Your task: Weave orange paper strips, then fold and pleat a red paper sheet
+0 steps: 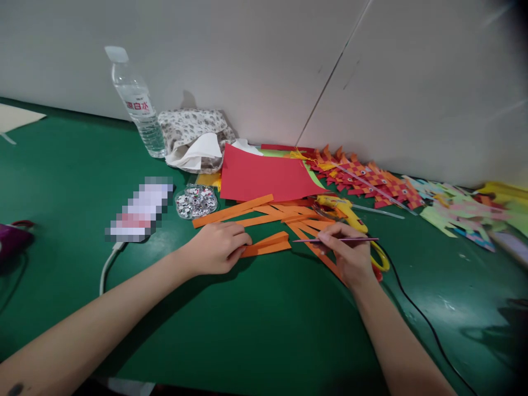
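My left hand (220, 247) has its fingers closed over the left end of a folded orange paper strip (268, 246) on the green table. Between the thumb and fingers of my right hand (350, 253) is a thin purple pointed stick (358, 240), held level, its tip pointing left near the strip's right end. Tip and strip look slightly apart. Loose orange paper strips (256, 220) lie in a heap behind both hands. Beyond them rests a red paper sheet (264, 173). A yellow glue gun (346, 212) lies just behind my right hand, with yellow-handled scissors (380, 257) beside that hand.
A bag of googly eyes (197, 201), a phone (140, 212) on a white cable and a water bottle (140, 110) are at left. A tissue pouch (193, 132) leans near the wall. Woven red-orange paper pieces (371, 179) lie back right; a black cord (424, 319) runs along the right.
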Demonstrator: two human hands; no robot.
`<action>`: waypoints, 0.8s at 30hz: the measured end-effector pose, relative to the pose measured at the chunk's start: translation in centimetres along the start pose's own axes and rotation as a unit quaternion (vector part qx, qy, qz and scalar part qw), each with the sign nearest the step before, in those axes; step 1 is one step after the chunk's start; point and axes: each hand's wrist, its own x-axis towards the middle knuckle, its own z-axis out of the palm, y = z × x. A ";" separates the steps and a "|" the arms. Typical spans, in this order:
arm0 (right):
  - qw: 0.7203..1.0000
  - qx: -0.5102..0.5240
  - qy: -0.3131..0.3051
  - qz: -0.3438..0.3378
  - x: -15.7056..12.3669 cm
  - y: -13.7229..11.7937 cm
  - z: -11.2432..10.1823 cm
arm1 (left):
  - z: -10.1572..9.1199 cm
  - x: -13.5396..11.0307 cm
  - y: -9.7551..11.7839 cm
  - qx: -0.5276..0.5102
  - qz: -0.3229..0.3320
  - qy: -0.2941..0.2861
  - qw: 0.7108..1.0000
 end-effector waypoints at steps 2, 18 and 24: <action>0.999 -0.029 -0.027 0.011 -0.4 -0.3 1.0 | 0.0 0.0 0.0 -0.003 0.001 -0.002 1.000; 0.982 -0.135 -0.112 0.076 -1.2 -0.7 4.5 | -0.2 0.1 0.1 0.002 0.005 0.000 1.000; 0.982 -0.133 -0.108 0.083 -0.8 -0.3 3.4 | -0.1 0.1 0.1 -0.002 0.004 -0.001 1.000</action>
